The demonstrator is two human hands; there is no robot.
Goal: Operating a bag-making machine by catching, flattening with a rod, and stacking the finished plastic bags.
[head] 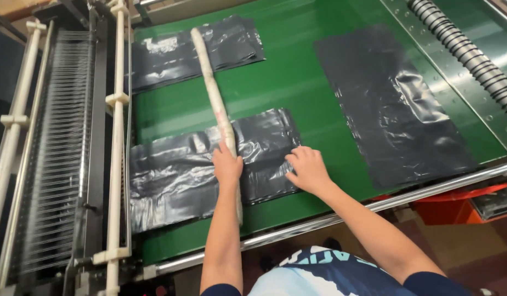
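Your left hand [227, 164] grips the white rod [215, 104], whose long axis runs away from you across the near black bag [171, 175]; your right hand [307, 169] presses flat, fingers spread, on the bag's right edge.

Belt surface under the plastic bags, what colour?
Solid green belt, plain with no pattern, seen clearest in the head view around the black plastic bags.

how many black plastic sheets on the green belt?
3. One at the far left, under the far end of the white rod. One nearest, under both hands. One on the right, lying alone. Each may be a stack; cannot tell.
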